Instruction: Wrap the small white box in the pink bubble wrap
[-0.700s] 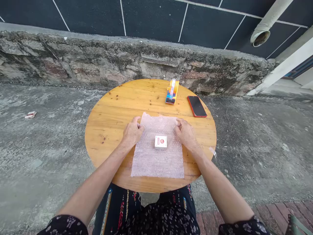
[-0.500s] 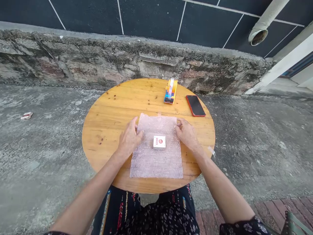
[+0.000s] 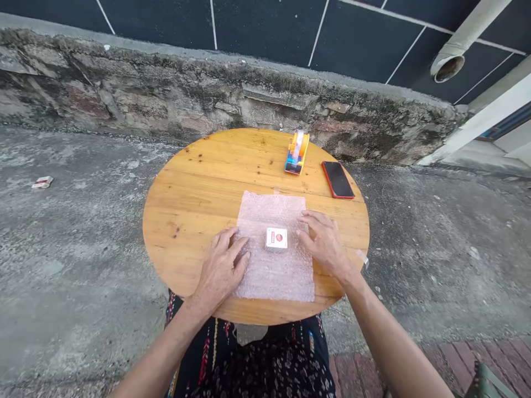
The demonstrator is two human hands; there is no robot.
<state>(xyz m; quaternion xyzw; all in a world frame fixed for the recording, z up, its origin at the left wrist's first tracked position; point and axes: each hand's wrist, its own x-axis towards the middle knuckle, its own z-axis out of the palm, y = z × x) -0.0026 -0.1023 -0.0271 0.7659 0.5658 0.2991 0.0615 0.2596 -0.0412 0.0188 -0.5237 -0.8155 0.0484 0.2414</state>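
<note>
Pressing flat on a bubble wrap sheet (image 3: 269,213), both hands are resting with fingers apart and are gripping nothing. The left hand (image 3: 219,271) is lying at 8 o'clock of the small box (image 3: 276,239). The right hand (image 3: 326,243) is lying at 3 o'clock, its fingertips just beside the box. The box is sitting near the middle of the sheet, clear of both palms, and the sheet is covering the near half of the round table (image 3: 194,182).

The sheet is looking light and slick, so an uneven push from one palm is likely risking a skid over the wood, carrying the box off centre or tipping it. Its near edge is lying close to the table's rim at 6 o'clock, so a drag toward the body could be taking sheet and box over. The far corners at 12 o'clock are lying unweighted, and a gust could be lifting them. A tape strip (image 3: 362,257) is hanging off the rim at 4 o'clock, where the right forearm could be catching it.

The sheet is showing as translucent, pinkish-white, dimpled and rectangular. The box is looking like white card, squarish, with a red round mark. The tabletop is showing honey-coloured planks with dark knots. An orange and blue tape dispenser (image 3: 297,152) is standing at 12 o'clock, and a flat dark phone (image 3: 338,179) with a red edge is lying at 2 o'clock.
</note>
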